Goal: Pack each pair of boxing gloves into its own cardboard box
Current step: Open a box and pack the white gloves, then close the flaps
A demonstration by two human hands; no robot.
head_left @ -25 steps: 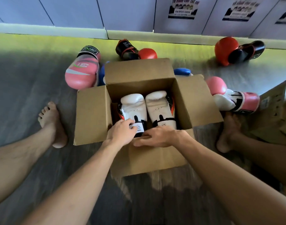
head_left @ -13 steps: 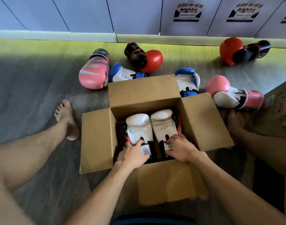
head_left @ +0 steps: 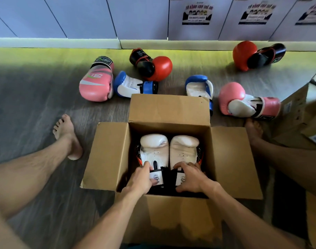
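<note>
1. While both arms reach down into the open cardboard box (head_left: pixel 107 155), the left hand (head_left: pixel 141 178) is curled partway closed around the cuff of the left white glove (head_left: pixel 154 150), thumb over the label patch.
2. Right hand (head_left: pixel 190 177) sits on the cuff of the right white glove (head_left: pixel 184 150) with fingers spread and bent; it's pressing or loosely gripping, hard to say which.
3. Both white gloves lie side by side inside the box, padded ends pointing away from the person, touching each other.
4. Box sits on a grey wood-look floor (head_left: pixel 37 97) between the person's bare legs, all four flaps folded out.
5. Scattered on the floor past the box: a pink glove (head_left: pixel 96 81), a blue-and-white glove (head_left: pixel 130 85) just beside it, a red-and-black glove (head_left: pixel 151 66), another blue-and-white glove (head_left: pixel 199 85) right behind the back flap, a pink-and-white glove (head_left: pixel 243 101), and a second red-and-black glove (head_left: pixel 256 55) near the wall.
6. Pale panels (head_left: pixel 82 17) run along the back, with posters (head_left: pixel 197 14) too small to read.
7. Another cardboard box (head_left: pixel 297 112) is cut off at the right edge. The white gloves' cuffs are mostly hidden by the hands, and the box bottom is dark.
</note>
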